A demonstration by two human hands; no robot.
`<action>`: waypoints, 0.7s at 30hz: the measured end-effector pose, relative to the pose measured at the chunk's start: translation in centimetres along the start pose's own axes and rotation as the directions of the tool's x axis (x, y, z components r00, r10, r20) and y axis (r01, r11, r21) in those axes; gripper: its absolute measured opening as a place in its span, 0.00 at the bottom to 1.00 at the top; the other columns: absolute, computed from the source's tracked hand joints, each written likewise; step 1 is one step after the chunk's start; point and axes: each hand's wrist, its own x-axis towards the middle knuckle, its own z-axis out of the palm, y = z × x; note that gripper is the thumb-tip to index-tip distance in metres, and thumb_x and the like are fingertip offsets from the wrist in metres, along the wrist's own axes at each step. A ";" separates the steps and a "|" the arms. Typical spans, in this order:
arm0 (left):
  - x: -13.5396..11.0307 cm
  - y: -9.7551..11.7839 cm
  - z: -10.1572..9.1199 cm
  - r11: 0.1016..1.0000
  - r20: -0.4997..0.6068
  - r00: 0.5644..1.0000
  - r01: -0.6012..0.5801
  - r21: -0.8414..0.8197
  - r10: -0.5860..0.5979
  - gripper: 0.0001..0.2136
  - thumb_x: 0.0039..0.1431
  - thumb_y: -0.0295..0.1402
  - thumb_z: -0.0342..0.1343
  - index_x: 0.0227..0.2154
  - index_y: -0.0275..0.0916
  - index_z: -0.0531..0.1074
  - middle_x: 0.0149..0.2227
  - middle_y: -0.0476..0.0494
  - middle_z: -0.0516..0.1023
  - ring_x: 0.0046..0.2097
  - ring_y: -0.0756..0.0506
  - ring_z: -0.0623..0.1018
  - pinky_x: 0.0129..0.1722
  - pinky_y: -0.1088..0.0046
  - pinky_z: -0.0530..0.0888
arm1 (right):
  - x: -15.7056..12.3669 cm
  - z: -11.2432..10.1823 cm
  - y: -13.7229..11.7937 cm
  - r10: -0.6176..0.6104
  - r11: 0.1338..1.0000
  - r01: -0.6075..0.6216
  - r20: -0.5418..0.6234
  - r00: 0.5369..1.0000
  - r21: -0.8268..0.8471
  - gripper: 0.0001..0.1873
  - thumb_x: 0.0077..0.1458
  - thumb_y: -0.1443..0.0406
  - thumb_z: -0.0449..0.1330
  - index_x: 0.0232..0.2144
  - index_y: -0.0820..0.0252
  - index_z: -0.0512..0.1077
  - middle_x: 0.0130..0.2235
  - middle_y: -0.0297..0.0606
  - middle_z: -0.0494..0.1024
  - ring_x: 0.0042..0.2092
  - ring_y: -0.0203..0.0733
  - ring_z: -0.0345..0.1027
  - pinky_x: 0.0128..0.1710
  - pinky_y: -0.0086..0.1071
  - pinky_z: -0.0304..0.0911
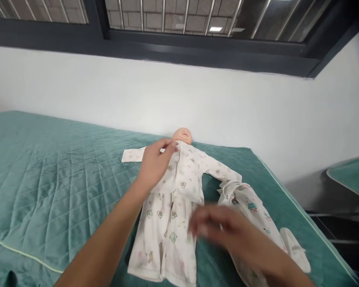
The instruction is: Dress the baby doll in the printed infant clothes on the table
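A doll lies on its back, its head close to the wall. It wears a white long-sleeved baby shirt with small animal prints, its sleeves spread to both sides. Matching baby pants extend below the shirt. Up at the shirt's neckline, my left hand has thumb and fingers closed on the fabric edge. My right hand is over the right side of the pants, smeared by motion, so its grip is unclear. Beside it lies another printed white baby garment, partly hidden by my right forearm.
A green quilted cover spreads under everything. A small white cloth item lies near its right edge. Behind stands a white wall below a dark-framed window with bars. Another green padded piece is at the far right.
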 end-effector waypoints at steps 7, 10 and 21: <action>6.7 -8.2 5.6 0.979 0.234 0.972 -0.042 0.198 -0.005 0.15 0.66 0.34 0.47 0.47 0.39 0.76 0.54 0.40 0.78 0.57 0.41 0.75 0.60 0.62 0.68 | 15.2 -1.0 8.0 0.037 0.999 -0.040 -0.752 0.658 0.014 0.27 0.61 0.53 0.57 0.60 0.55 0.66 0.64 0.45 0.67 0.65 0.51 0.58 0.66 0.51 0.52; 6.3 -8.8 5.6 0.976 0.301 0.954 -0.058 0.208 -0.007 0.19 0.68 0.37 0.43 0.54 0.40 0.73 0.61 0.42 0.72 0.64 0.42 0.69 0.65 0.62 0.63 | 15.7 -0.7 10.0 -0.021 0.996 -0.042 -0.674 0.739 -0.077 0.29 0.62 0.51 0.55 0.62 0.53 0.65 0.68 0.41 0.61 0.70 0.50 0.50 0.69 0.51 0.46; 6.3 -9.2 4.7 0.984 0.330 0.944 -0.060 0.168 0.001 0.21 0.69 0.38 0.41 0.58 0.39 0.71 0.64 0.43 0.69 0.65 0.44 0.67 0.67 0.63 0.61 | 16.8 -2.0 9.2 -0.060 0.982 -0.062 -0.618 0.784 -0.175 0.21 0.60 0.52 0.56 0.54 0.49 0.68 0.66 0.38 0.65 0.68 0.51 0.51 0.68 0.55 0.45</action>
